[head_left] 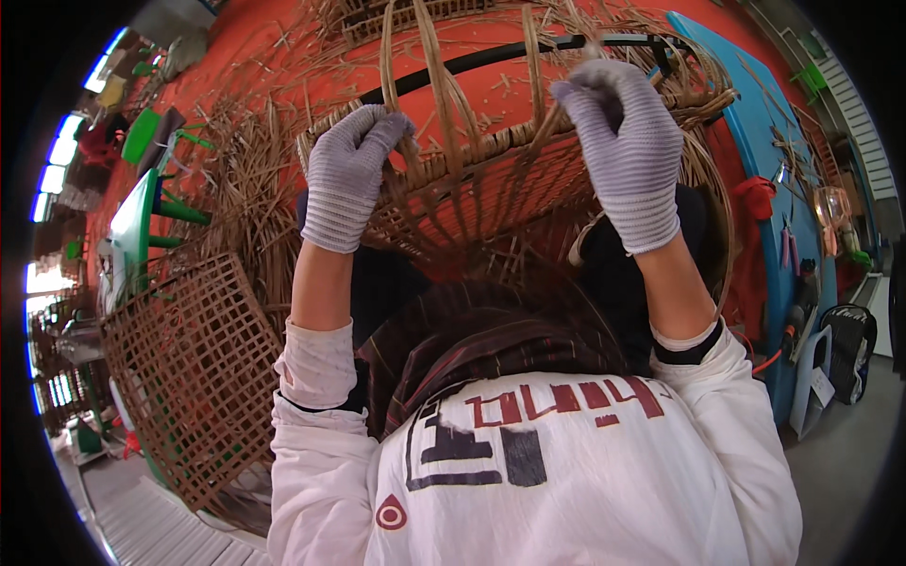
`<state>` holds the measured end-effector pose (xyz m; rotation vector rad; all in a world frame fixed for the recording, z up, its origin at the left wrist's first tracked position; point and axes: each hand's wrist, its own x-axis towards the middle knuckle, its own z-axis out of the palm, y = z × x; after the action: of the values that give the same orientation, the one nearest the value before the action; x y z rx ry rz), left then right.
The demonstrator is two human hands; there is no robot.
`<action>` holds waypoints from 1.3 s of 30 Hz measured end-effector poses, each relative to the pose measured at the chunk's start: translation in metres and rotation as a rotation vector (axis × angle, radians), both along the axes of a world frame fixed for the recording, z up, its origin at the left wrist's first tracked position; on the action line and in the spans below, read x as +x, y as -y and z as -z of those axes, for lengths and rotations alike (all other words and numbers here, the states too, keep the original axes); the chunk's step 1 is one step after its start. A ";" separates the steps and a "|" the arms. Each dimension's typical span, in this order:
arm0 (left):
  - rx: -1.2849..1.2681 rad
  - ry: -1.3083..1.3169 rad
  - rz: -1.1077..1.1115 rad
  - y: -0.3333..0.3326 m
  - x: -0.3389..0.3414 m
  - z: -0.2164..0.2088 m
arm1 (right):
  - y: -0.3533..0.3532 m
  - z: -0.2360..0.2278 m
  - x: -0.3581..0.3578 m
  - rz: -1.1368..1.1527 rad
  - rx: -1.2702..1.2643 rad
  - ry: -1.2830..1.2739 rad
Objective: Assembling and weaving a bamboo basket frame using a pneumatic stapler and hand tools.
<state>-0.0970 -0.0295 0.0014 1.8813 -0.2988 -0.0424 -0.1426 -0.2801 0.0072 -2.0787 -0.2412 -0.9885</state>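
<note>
Head view: woven basket (514,138) before the lap, strips (433,66) rising from its rim. Left hand (349,170) curled at rim, right hand (630,141) bent above, both gloved; can't tell whether either grips.

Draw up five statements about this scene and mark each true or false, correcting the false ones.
1. The left hand is gloved. True.
2. The right hand is bare. False: the right hand is gloved too.
3. Brown strips rise from the woven frame between the hands. True.
4. The blue board is on the person's left. False: the blue board is on the right.
5. The floor is red. True.
</note>
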 end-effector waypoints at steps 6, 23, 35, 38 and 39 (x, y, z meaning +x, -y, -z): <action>-0.012 -0.003 -0.007 0.004 -0.001 0.000 | -0.027 0.006 0.003 -0.100 -0.305 -0.434; -0.011 0.017 -0.007 0.005 -0.006 -0.001 | -0.015 -0.013 -0.007 -0.050 -0.241 -0.358; -0.029 0.024 -0.008 0.005 -0.013 -0.002 | -0.016 -0.007 -0.006 -0.237 -0.157 -0.539; -0.015 0.045 0.010 0.001 -0.009 0.000 | -0.012 -0.019 -0.007 -0.161 -0.227 -0.374; -0.024 0.058 0.005 0.001 -0.009 0.003 | -0.012 -0.026 -0.006 -0.112 -0.218 -0.197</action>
<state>-0.1058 -0.0301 -0.0013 1.8603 -0.3419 0.0122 -0.1483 -0.2681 0.0333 -2.3146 -0.3728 -0.7105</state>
